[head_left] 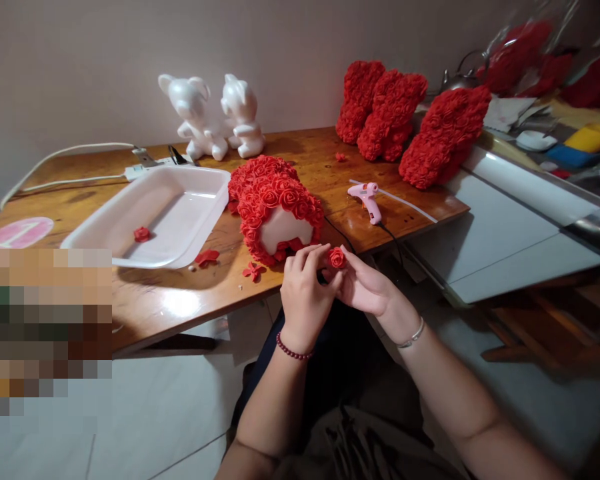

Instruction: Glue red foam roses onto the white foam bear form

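Note:
A small red artificial rose [337, 258] is held at the table's front edge, between the fingertips of both hands. My left hand [305, 287] is closed, its fingers bent toward the flower from the left. From the right, my right hand [367, 283] grips the rose, its palm partly turned up. Just beyond them a bear covered in red roses [267, 193] lies on the table, its bare white base [285, 229] facing me. Loose red petal pieces [254, 271] lie beside it. A pink glue gun [367, 197] rests to the right, with a cord hanging off the edge.
A white plastic tray [195, 220] holds one red rose [142, 234]. Behind stand two white foam bears [190, 113] and a power strip [150, 167]. Several finished red rose bears [393, 113] stand at the back right. A cluttered white-topped surface [510, 233] adjoins on the right.

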A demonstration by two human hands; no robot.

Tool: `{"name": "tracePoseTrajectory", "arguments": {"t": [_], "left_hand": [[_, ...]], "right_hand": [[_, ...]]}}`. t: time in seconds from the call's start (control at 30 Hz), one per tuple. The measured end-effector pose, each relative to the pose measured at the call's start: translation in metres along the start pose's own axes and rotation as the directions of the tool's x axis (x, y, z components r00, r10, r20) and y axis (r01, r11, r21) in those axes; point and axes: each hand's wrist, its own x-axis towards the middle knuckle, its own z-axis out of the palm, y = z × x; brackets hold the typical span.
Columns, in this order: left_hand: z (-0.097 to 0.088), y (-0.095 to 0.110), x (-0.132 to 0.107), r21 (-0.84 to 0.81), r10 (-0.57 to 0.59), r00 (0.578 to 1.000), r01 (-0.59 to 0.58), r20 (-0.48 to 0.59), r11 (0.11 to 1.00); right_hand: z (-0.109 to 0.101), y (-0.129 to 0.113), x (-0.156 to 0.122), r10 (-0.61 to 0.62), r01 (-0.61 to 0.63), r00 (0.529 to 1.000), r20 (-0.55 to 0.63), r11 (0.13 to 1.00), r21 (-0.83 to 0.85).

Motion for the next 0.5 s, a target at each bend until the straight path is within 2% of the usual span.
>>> {"name": "tracePoseTrajectory", "arguments": {"t": [0.07,0.3,0.43,0.5], "left_hand": [[0.002,-0.001,-0.001,0.016,0.007,1.000,-0.007,0.002,1.000],[0.003,-0.003,-0.004,0.025,0.034,0.999,-0.034,-0.027,0.999],[0.002,-0.003,-0.003,-0.072,0.025,0.999,-0.028,-0.044,0.997],[0.001,-0.003,-0.002,-0.209,-0.063,0.997,0.052,-0.046,0.976]], "right_hand": [[-0.001,0.005,0.000,-0.029,0.029,0.999,0.027,0.999,-0.016],[-0.001,0.013,0.001,-0.079,0.077,0.996,-0.030,0.996,-0.040],[0.001,0.011,0.004,-0.104,0.101,0.993,-0.053,0.992,-0.071],[0.000,0.010,0.004,-0.158,0.147,0.986,-0.045,0.973,-0.178]]}}
